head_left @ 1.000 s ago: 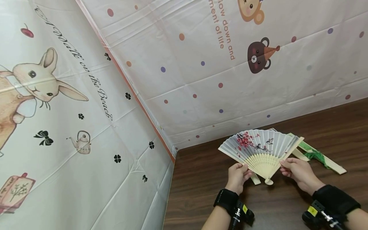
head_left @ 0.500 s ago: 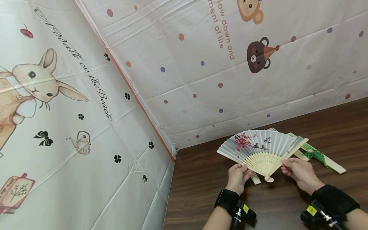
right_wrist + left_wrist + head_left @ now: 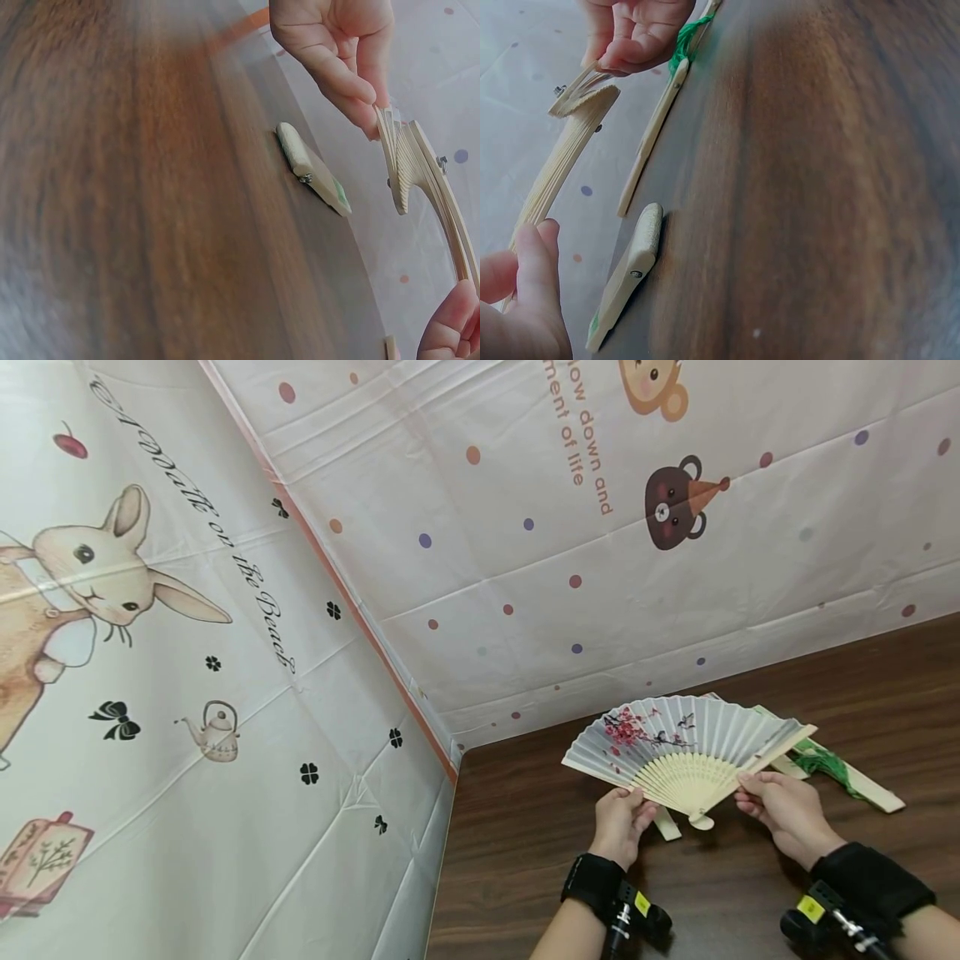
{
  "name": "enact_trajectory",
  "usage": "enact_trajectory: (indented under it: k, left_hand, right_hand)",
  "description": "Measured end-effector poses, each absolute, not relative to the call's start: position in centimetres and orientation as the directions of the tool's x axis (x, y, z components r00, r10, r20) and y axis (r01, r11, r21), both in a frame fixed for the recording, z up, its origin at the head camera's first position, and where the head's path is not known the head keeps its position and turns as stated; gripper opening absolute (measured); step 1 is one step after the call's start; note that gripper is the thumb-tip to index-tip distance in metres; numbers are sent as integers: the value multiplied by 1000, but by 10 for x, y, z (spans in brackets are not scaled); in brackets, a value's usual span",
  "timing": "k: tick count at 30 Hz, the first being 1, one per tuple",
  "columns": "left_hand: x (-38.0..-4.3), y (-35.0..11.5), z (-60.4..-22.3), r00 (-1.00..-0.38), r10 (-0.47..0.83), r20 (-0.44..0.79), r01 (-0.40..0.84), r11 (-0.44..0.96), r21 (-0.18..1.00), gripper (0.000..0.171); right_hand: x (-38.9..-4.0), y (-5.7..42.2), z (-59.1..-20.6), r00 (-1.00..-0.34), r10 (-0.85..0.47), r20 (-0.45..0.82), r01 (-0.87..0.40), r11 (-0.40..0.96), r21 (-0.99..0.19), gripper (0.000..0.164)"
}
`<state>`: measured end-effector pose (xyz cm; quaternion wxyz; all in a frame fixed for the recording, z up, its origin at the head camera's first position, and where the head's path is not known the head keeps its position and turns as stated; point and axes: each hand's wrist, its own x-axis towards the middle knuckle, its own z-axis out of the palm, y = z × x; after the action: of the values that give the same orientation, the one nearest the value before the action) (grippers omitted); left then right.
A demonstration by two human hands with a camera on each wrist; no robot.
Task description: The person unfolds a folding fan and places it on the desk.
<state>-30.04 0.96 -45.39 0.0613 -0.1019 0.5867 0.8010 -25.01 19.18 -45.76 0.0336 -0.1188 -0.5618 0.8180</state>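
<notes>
A white folding fan [image 3: 675, 735] with pale bamboo ribs and a red blossom print is spread wide in the head view. My left hand [image 3: 621, 823] pinches its left outer rib between thumb and fingers, low near the ribs' bare part. On the opposite side, my right hand [image 3: 783, 810] pinches the right outer rib. Both wrist views catch the fan edge-on, held above the table, its metal pivot pin visible. Beneath and behind it lie closed folding fans: one with a green tassel [image 3: 825, 768], and one whose handle end [image 3: 634, 270] points toward me.
The dark wood table [image 3: 510, 877] meets a printed cloth wall [image 3: 510, 677] close behind the fans. A second cloth wall [image 3: 322, 835] borders the table on the left. Each wrist wears a black strap [image 3: 873, 881] with a camera.
The held fan has spread wider, its right outer rib swinging out to the right and its left edge shifting slightly left. Both hands keep their pinch and have barely moved.
</notes>
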Motion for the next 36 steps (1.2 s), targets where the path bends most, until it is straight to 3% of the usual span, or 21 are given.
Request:
enact_trajectory:
  k: [21, 36]
  left_hand:
    - [-298, 16, -452, -970, -55, -235, -202, -351, 914, 8]
    - [-296, 18, -450, -968, -82, -239, -186, -409, 893, 4]
  right_hand:
    - [-251, 192, -455, -955, 208, -211, 76, -518, -852, 17]
    - [-248, 187, -453, -959, 231, -166, -10, -611, -792, 17]
